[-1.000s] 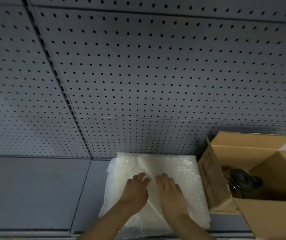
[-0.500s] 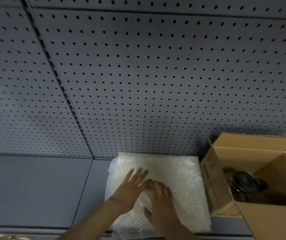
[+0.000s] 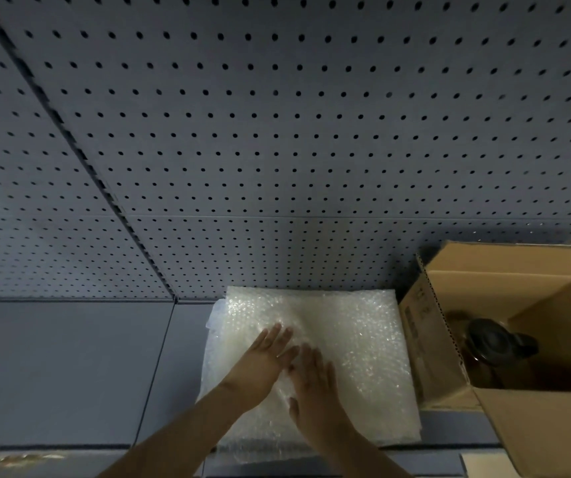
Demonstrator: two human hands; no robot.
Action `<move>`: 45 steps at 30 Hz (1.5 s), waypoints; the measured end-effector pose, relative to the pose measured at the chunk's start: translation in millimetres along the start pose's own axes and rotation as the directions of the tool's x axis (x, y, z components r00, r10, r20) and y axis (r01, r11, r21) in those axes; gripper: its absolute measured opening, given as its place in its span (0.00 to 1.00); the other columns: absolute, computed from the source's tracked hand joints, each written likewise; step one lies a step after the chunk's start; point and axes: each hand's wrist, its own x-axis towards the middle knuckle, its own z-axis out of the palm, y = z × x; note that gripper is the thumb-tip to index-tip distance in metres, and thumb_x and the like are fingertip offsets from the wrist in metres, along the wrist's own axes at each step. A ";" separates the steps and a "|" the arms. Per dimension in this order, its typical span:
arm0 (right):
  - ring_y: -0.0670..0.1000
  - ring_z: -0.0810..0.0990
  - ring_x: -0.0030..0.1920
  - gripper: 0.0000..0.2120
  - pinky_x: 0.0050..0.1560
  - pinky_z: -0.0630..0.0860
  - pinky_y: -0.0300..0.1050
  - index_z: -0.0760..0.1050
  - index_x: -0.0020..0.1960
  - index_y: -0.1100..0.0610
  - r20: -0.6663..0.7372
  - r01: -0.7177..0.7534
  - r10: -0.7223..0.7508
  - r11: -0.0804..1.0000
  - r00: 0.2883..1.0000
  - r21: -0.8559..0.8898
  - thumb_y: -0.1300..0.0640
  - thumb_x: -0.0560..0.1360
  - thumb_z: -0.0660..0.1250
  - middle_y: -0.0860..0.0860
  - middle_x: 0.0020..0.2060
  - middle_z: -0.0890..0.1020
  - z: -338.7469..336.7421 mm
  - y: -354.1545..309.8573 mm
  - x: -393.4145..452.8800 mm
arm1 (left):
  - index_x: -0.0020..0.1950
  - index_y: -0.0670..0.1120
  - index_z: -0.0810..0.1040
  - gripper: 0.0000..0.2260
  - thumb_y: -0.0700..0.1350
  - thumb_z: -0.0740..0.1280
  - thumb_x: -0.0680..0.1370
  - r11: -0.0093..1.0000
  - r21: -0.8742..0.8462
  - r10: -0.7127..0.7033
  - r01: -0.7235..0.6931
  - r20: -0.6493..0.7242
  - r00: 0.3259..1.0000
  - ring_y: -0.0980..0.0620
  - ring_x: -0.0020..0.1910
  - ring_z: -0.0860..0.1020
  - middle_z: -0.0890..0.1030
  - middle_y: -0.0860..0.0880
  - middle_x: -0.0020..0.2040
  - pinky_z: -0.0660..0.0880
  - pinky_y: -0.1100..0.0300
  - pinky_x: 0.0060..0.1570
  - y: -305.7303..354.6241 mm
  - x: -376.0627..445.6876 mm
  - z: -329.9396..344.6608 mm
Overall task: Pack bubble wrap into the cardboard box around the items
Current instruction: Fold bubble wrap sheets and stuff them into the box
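A stack of white bubble wrap (image 3: 353, 343) lies flat on the grey shelf, against the pegboard. My left hand (image 3: 263, 360) rests palm down on its middle with fingers spread. Close beside it, my right hand (image 3: 311, 384) also lies flat on the wrap, fingers apart and nearly touching the left. Neither hand grips a sheet. To the right stands an open cardboard box (image 3: 429, 339) with its flaps up. Inside it sits a dark brown jar with a black lid (image 3: 491, 343).
A grey pegboard wall (image 3: 277, 132) rises directly behind the shelf. The grey shelf surface (image 3: 63, 367) stretches to the left of the wrap. The shelf's front edge (image 3: 70, 450) runs along the bottom.
A lifted sheet has been laid flat on the stack. Both hands slid a little toward me and leftward, staying flat on the wrap. The view shifted slightly.
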 end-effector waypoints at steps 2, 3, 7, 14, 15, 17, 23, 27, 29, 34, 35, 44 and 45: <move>0.61 0.79 0.60 0.45 0.53 0.77 0.58 0.72 0.64 0.53 -0.007 0.007 -0.007 1.000 1.000 0.026 0.45 0.50 0.80 0.59 0.63 0.77 2.6 2.3 1.4 | 0.59 0.54 0.81 0.38 0.44 0.83 0.49 1.000 0.012 -0.001 0.001 -0.002 1.000 0.45 0.63 0.77 0.79 0.47 0.64 0.62 0.51 0.71 0.8 1.2 2.6; 0.61 0.78 0.61 0.45 0.54 0.77 0.58 0.70 0.65 0.53 -0.006 0.001 0.000 0.999 1.000 0.033 0.45 0.50 0.80 0.59 0.64 0.77 4.2 3.5 1.2 | 0.59 0.53 0.81 0.38 0.44 0.83 0.49 1.000 0.016 0.004 -0.004 -0.008 1.000 0.45 0.63 0.77 0.79 0.47 0.64 0.58 0.51 0.73 0.9 1.3 4.2; 0.64 0.55 0.75 0.40 0.71 0.54 0.62 0.56 0.75 0.53 0.022 0.036 -0.037 0.997 0.999 0.064 0.46 0.68 0.69 0.59 0.76 0.52 -6.0 5.9 -4.1 | 0.60 0.54 0.81 0.38 0.46 0.82 0.50 1.000 0.017 0.015 -0.015 0.003 1.000 0.47 0.64 0.76 0.78 0.48 0.65 0.62 0.51 0.72 -2.1 0.3 3.4; 0.63 0.38 0.76 0.40 0.73 0.40 0.64 0.41 0.76 0.43 0.029 -0.106 0.103 0.989 0.994 0.106 0.49 0.74 0.63 0.57 0.76 0.37 -23.4 0.2 -7.3 | 0.62 0.55 0.78 0.41 0.51 0.82 0.49 0.999 0.011 0.049 -0.048 -0.032 0.998 0.48 0.64 0.77 0.78 0.49 0.65 0.64 0.56 0.63 -9.4 -4.4 -12.6; 0.63 0.41 0.76 0.41 0.74 0.43 0.63 0.40 0.76 0.44 0.026 -0.124 0.122 0.988 0.992 0.097 0.50 0.74 0.64 0.58 0.76 0.38 -24.8 -1.0 -8.1 | 0.63 0.55 0.77 0.43 0.51 0.82 0.49 0.999 0.007 0.050 -0.050 -0.013 0.999 0.47 0.64 0.76 0.77 0.48 0.66 0.64 0.54 0.64 -10.2 -6.2 -13.8; 0.63 0.47 0.76 0.41 0.74 0.48 0.61 0.40 0.77 0.46 0.007 -0.140 0.140 0.988 0.990 0.067 0.53 0.75 0.64 0.58 0.77 0.41 -27.5 -2.1 -8.7 | 0.67 0.53 0.73 0.44 0.48 0.81 0.52 0.999 -0.006 0.034 -0.034 0.040 0.999 0.45 0.69 0.70 0.74 0.46 0.69 0.59 0.50 0.67 -9.6 -9.8 -22.7; 0.53 0.70 0.65 0.38 0.65 0.69 0.46 0.51 0.74 0.47 -0.059 -0.093 0.103 0.985 0.993 0.147 0.56 0.70 0.67 0.52 0.72 0.62 -37.5 11.3 -4.0 | 0.78 0.50 0.48 0.39 0.42 0.68 0.75 0.998 0.035 0.061 -0.060 -0.029 0.998 0.42 0.77 0.42 0.46 0.44 0.79 0.29 0.47 0.69 -11.4 -5.1 -14.4; 0.51 0.75 0.60 0.34 0.60 0.73 0.43 0.53 0.73 0.47 -0.019 -0.059 0.064 0.974 0.998 0.219 0.54 0.72 0.65 0.48 0.68 0.67 -52.9 29.1 -4.6 | 0.68 0.50 0.72 0.43 0.52 0.81 0.54 0.992 0.063 0.113 -0.113 0.006 0.994 0.44 0.69 0.72 0.75 0.45 0.68 0.57 0.44 0.70 -12.6 5.7 -15.7; 0.51 0.75 0.60 0.32 0.59 0.73 0.44 0.54 0.73 0.48 -0.012 -0.057 0.061 0.975 0.998 0.214 0.52 0.72 0.64 0.48 0.69 0.66 -55.7 33.1 -5.3 | 0.65 0.50 0.75 0.42 0.50 0.81 0.51 0.985 0.053 0.169 -0.166 -0.050 0.984 0.44 0.65 0.75 0.78 0.46 0.64 0.61 0.46 0.71 -16.3 14.2 -10.3; 0.57 0.68 0.69 0.36 0.69 0.65 0.53 0.56 0.74 0.52 -0.072 -0.126 0.132 0.989 0.989 0.076 0.41 0.70 0.62 0.55 0.73 0.63 -39.8 24.6 -16.2 | 0.56 0.53 0.81 0.36 0.44 0.81 0.48 0.979 -0.024 0.198 -0.201 -0.094 0.976 0.48 0.56 0.81 0.82 0.50 0.54 0.70 0.51 0.63 -19.0 24.4 -16.7; 0.58 0.72 0.65 0.40 0.66 0.68 0.56 0.61 0.72 0.53 -0.089 -0.138 0.144 0.988 0.986 0.065 0.37 0.65 0.64 0.56 0.70 0.69 -35.8 19.8 -19.7 | 0.54 0.54 0.81 0.34 0.43 0.81 0.48 0.978 -0.042 0.200 -0.206 -0.115 0.973 0.49 0.54 0.82 0.83 0.52 0.52 0.72 0.52 0.61 -19.9 26.0 -18.8; 0.61 0.82 0.44 0.53 0.43 0.81 0.55 0.65 0.68 0.54 -0.116 -0.189 0.189 0.982 0.975 0.011 0.52 0.44 0.80 0.60 0.50 0.81 -31.4 17.5 -26.6 | 0.47 0.55 0.83 0.21 0.43 0.76 0.55 0.975 -0.135 0.153 -0.175 -0.155 0.976 0.53 0.43 0.81 0.82 0.55 0.42 0.76 0.59 0.52 -20.0 32.5 -44.0; 0.58 0.82 0.41 0.52 0.41 0.81 0.51 0.65 0.67 0.53 -0.146 -0.182 0.183 0.983 0.972 0.023 0.54 0.45 0.79 0.58 0.48 0.81 -35.8 21.8 -26.7 | 0.49 0.53 0.83 0.22 0.43 0.76 0.56 0.975 -0.143 0.151 -0.172 -0.145 0.978 0.52 0.45 0.81 0.82 0.53 0.44 0.75 0.58 0.54 -20.2 32.4 -47.6</move>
